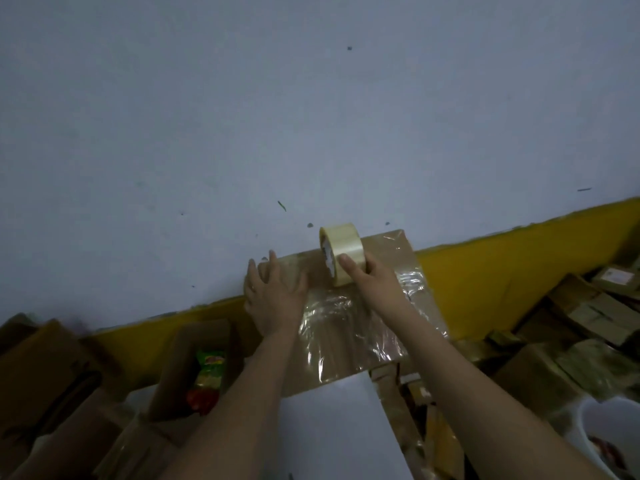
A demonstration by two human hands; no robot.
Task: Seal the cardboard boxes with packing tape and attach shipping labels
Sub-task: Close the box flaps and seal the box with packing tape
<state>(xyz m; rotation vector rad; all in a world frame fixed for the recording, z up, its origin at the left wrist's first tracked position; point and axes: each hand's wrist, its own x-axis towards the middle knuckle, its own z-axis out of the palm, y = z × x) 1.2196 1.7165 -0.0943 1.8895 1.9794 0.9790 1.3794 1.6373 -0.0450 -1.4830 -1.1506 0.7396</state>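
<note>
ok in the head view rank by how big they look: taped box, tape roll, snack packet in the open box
1. taped box
2. snack packet, though it lies nearer the camera
3. tape roll

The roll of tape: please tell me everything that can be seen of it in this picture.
The roll of tape is a wide ring of clear, yellowish packing tape wound on a core with a pale printed inner face. It stands on its edge on the far part of the cardboard box, which already shines with clear tape. The right hand grips the roll from the near side, one finger over its outer face. The left hand lies flat on the box beside it, apart from the roll.
</note>
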